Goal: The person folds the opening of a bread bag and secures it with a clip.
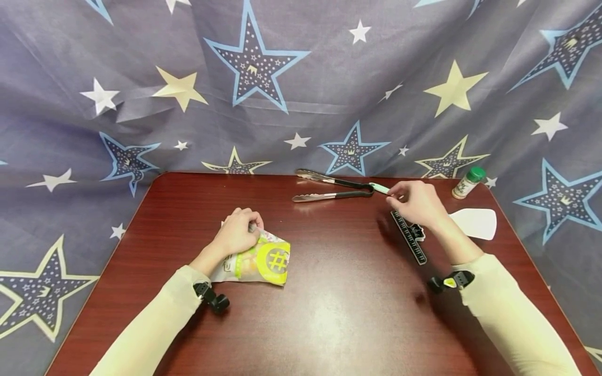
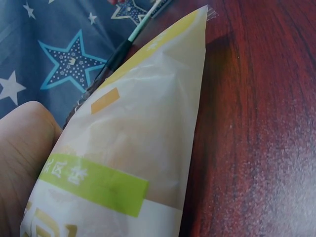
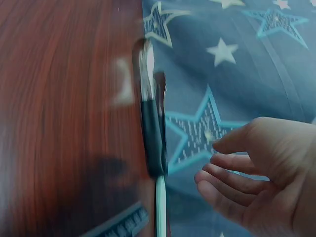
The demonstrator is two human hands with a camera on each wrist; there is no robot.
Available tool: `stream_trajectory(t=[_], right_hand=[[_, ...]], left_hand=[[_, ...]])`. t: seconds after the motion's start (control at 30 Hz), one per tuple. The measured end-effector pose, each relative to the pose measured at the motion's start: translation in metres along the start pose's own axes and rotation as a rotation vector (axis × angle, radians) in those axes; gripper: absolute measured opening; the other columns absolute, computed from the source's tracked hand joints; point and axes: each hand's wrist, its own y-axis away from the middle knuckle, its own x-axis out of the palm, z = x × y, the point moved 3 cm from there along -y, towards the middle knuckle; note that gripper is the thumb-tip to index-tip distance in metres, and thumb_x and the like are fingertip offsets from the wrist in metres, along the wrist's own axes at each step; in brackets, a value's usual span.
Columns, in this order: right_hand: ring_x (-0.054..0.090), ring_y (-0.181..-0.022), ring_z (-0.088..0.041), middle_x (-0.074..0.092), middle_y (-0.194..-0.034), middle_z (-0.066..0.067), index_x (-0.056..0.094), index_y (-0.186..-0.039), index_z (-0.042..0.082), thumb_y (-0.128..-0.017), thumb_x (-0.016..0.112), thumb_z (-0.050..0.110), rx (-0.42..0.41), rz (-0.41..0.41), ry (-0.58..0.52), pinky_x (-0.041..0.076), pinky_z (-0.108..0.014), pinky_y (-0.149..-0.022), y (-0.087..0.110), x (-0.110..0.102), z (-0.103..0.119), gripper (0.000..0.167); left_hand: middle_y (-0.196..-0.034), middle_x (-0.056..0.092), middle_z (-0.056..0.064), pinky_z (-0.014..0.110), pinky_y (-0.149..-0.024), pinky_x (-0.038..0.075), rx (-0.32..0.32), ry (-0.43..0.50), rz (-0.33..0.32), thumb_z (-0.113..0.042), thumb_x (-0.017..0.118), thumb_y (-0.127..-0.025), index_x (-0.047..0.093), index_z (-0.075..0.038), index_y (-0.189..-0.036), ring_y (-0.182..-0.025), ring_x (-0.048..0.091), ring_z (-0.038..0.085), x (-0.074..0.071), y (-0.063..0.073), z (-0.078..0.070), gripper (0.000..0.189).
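My left hand (image 1: 240, 230) grips the upper edge of a white, yellow and green plastic packet (image 1: 263, 261) near the table's left side. In the left wrist view the packet (image 2: 133, 133) stands tilted and fills the middle, with part of the hand (image 2: 27, 143) behind its left edge. My right hand (image 1: 416, 201) is over the far right of the table with loosely bent fingers, and the right wrist view shows nothing between them. Close by lie tongs (image 1: 350, 194) with black handles, spread apart. A mint-green stick-like piece (image 1: 380, 188) extends from their closed end toward the right fingertips.
A black strip with a piano-key print (image 1: 408, 237) lies below the right hand. Partly behind the right forearm is a white spatula blade (image 1: 477, 223). A green-capped seasoning jar (image 1: 467, 183) stands at the far right corner. A star-patterned curtain (image 1: 301, 104) hangs behind the table.
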Motion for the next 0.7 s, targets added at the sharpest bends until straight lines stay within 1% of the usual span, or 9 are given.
stream_trajectory(t=[0.13, 0.27, 0.43, 0.6, 0.7], right_hand=[[0.075, -0.075, -0.016, 0.082, -0.094, -0.010, 0.081, -0.106, 0.008, -0.094, 0.075, 0.022, 0.032, -0.005, 0.018, 0.050, -0.039, -0.072, 0.010, -0.008, -0.022, 0.020], [0.075, -0.074, -0.022, 0.082, -0.090, -0.011, 0.082, -0.102, 0.007, -0.092, 0.076, 0.021, 0.028, -0.029, 0.046, 0.051, -0.042, -0.070, 0.021, -0.007, -0.044, 0.017], [0.073, -0.071, -0.022, 0.081, -0.084, -0.010, 0.082, -0.097, 0.007, -0.090, 0.076, 0.020, 0.062, -0.042, 0.064, 0.050, -0.039, -0.066, 0.037, -0.003, -0.067, 0.015], [0.072, -0.073, -0.024, 0.080, -0.081, -0.008, 0.080, -0.099, 0.006, -0.093, 0.076, 0.025, 0.113, -0.004, 0.070, 0.049, -0.038, -0.067, 0.047, -0.001, -0.080, 0.020], [0.072, -0.072, -0.021, 0.079, -0.076, -0.003, 0.080, -0.099, 0.006, -0.094, 0.075, 0.030, 0.138, 0.024, 0.073, 0.048, -0.035, -0.065, 0.052, 0.001, -0.085, 0.025]], left_hand=[[-0.084, 0.062, 0.001, 0.048, -0.084, 0.044, 0.003, 0.000, -0.002, -0.013, 0.067, -0.082, 0.067, -0.022, -0.079, -0.093, 0.056, 0.026, 0.001, 0.000, 0.000, 0.009], [-0.084, 0.063, 0.001, 0.049, -0.085, 0.044, 0.002, -0.001, -0.003, -0.014, 0.067, -0.082, 0.068, -0.022, -0.079, -0.094, 0.056, 0.026, 0.001, 0.000, 0.000, 0.009], [-0.084, 0.063, 0.001, 0.049, -0.085, 0.044, -0.001, 0.000, -0.001, -0.014, 0.068, -0.083, 0.068, -0.021, -0.079, -0.093, 0.056, 0.026, 0.001, 0.001, -0.001, 0.008], [-0.084, 0.063, 0.001, 0.048, -0.085, 0.043, -0.002, -0.005, 0.000, -0.015, 0.068, -0.083, 0.068, -0.021, -0.080, -0.093, 0.056, 0.025, 0.001, 0.001, -0.001, 0.008], [-0.084, 0.062, 0.001, 0.048, -0.085, 0.043, -0.003, -0.005, 0.001, -0.015, 0.068, -0.083, 0.068, -0.022, -0.079, -0.092, 0.055, 0.025, 0.000, 0.001, 0.000, 0.008]])
